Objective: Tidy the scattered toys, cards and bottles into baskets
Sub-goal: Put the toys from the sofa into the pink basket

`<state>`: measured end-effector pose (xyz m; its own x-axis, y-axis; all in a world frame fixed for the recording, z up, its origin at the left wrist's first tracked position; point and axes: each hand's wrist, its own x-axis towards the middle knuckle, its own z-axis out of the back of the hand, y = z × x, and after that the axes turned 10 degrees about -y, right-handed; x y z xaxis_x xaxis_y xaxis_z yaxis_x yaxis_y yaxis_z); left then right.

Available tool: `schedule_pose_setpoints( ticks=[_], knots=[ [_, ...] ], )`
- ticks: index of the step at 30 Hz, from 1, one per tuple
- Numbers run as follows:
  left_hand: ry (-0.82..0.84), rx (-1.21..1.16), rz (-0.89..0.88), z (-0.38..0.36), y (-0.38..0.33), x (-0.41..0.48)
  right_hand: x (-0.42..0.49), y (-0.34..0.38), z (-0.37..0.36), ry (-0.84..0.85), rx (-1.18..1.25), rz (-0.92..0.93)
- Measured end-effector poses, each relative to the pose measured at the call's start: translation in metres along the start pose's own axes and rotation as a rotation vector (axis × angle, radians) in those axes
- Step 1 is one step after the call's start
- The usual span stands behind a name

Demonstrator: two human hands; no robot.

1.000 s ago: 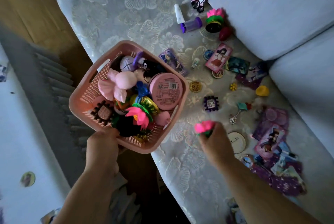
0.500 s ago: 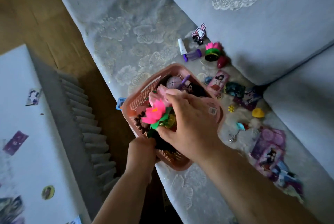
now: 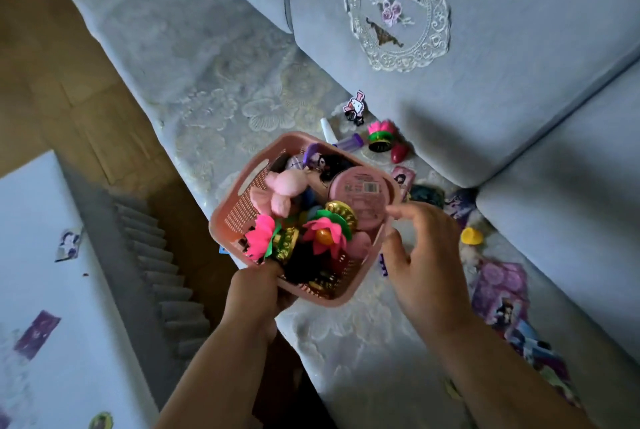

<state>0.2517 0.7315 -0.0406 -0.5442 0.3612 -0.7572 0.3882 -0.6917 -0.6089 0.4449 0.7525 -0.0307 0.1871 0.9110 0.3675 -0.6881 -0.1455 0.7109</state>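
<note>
Head cam: pink basket [image 3: 239, 210] at the front edge of the sofa seat [image 3: 225, 99], packed w/ toys, incl. two lotus toys [image 3: 263, 236] & a pink round tin [image 3: 358, 193]. Can't tell if it's resting or lifted. My left hand [image 3: 258, 290] grips its near corner, fingers curled over the rim. My right hand [image 3: 426, 266] hovers just beside the right rim, fingers loose & spread, nothing in them.

Step, I'd say: between drops, ready for the next pickup. Not yet binned: third lotus toy [image 3: 381, 134] & purple bottle [image 3: 349, 143] by the back cushion; yellow toy [image 3: 471, 236] & cards [image 3: 502, 286] near my right hand. Next prob calls for reaching to the yellow toy, the closest. Cards lie flat, so they'd need an edge pinch. Basket's nearly full; spill risk.
</note>
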Motion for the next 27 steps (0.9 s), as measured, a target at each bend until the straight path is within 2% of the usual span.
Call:
schedule_pose_setpoints(
  ticks=[2, 5, 8, 11, 16, 20, 27],
  knots=[
    [-0.008, -0.057, 0.009, 0.0, -0.02, 0.016, 0.006, -0.006, -0.01, 0.025, -0.012, -0.054],
    [-0.037, -0.12, 0.025, -0.002, -0.044, 0.055, 0.009, -0.017, -0.027, 0.158, -0.074, -0.223],
    [-0.016, -0.148, 0.067, -0.017, -0.076, 0.122, 0.012, -0.032, -0.063, 0.227, -0.152, -0.439],
    [-0.013, -0.19, 0.08, -0.027, -0.103, 0.186, 0.007, -0.043, -0.108, 0.276, -0.212, -0.572],
    [0.005, -0.181, 0.06, -0.034, -0.133, 0.25, -0.01, -0.045, -0.181, 0.399, -0.246, -0.636],
    [0.017, -0.204, 0.095, -0.04, -0.131, 0.273, -0.012, -0.042, -0.214, 0.482, -0.283, -0.642],
    [0.143, -0.155, 0.075, -0.046, -0.097, 0.246, -0.003, -0.067, -0.207, 0.393, -0.331, -0.754]
  ],
)
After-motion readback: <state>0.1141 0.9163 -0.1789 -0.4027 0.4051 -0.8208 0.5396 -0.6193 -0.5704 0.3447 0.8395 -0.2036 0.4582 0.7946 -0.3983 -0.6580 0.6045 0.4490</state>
